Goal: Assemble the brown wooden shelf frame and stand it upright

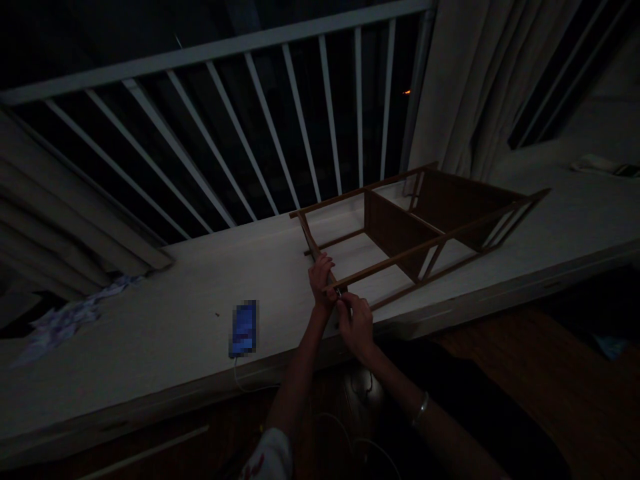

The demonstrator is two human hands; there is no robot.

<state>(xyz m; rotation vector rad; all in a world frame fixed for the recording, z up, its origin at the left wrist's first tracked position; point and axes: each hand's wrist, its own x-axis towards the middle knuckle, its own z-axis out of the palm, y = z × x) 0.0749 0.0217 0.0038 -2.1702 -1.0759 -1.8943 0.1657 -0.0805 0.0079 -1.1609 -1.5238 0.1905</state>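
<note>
A brown wooden shelf frame (400,227) lies on its side on a pale window ledge (190,293). My left hand (321,280) is closed around the frame's near end post. My right hand (356,321) is pinched right beside it at the joint, holding something small that I cannot make out in the dark. A bracelet (421,408) sits on my right wrist.
A lit phone (244,328) lies on the ledge to the left, with a cable running off the edge. Crumpled paper (65,320) lies at far left. White railing bars (250,133) and curtains (475,87) stand behind. Dark wooden floor lies below.
</note>
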